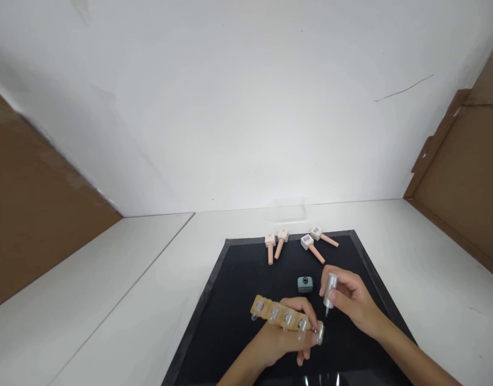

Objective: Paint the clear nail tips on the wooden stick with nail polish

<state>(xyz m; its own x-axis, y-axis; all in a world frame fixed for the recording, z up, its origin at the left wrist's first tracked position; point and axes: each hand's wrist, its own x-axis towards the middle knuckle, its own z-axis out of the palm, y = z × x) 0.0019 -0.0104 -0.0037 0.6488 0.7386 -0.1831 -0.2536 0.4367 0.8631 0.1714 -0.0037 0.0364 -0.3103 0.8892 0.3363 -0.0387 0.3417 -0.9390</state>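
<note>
My left hand (pixel 284 338) grips a tan strip (pixel 284 317) that carries several clear nail tips, held level above the black mat (pixel 230 311). My right hand (pixel 348 300) pinches a silver brush cap (pixel 330 289), upright, its thin tip pointing down just right of the strip's end. A small grey-green bottle (pixel 305 283) with an open neck stands on the mat, just left of my right hand and beyond the strip.
Several pink-handled nail polish bottles lie along the mat's far edge, one pair (pixel 275 244) and another pair (pixel 316 241). The mat rests on a white table (pixel 109 300). Brown cardboard panels stand at the left (pixel 32 203) and right (pixel 467 182).
</note>
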